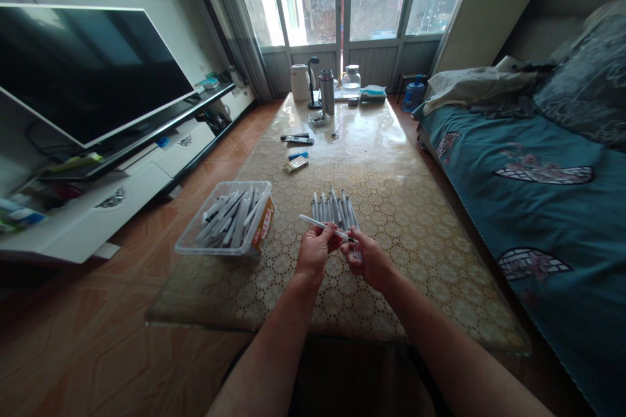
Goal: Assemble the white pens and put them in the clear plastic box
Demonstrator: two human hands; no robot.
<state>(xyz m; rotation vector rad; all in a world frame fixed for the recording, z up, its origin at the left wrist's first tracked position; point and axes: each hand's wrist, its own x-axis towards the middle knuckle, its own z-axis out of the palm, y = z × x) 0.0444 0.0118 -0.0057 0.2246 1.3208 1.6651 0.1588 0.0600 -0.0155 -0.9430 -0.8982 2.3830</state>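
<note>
Item: one white pen [312,221], positioned above the desk [425,241] and in front of the seated person; its pale shaft is slanting up to the left, its dark end is pointing right.

Left hand [313,253]: its grip is pinching the shaft between thumb and fingers.

Right hand [366,255]: its grip is closing around the dark end — the exact finger contact is being partly hidden by the hand itself.

Item: row of pens [335,208], similar in make, lying side by side just beyond both hands, dark ends facing away.

Item: clear plastic tub [210,251], open-topped, bearing an orange label [265,223] on its right side; it is standing left of the hands and is holding a loose heap of pens [229,221].

Further along the desk: a small box [296,164] is lying just beside a blue object [298,156]; two dark slim objects [298,140] are lying behind these; a glass dish [319,120] is sitting near a metallic flask [327,92] — the latter standing upright.
</note>
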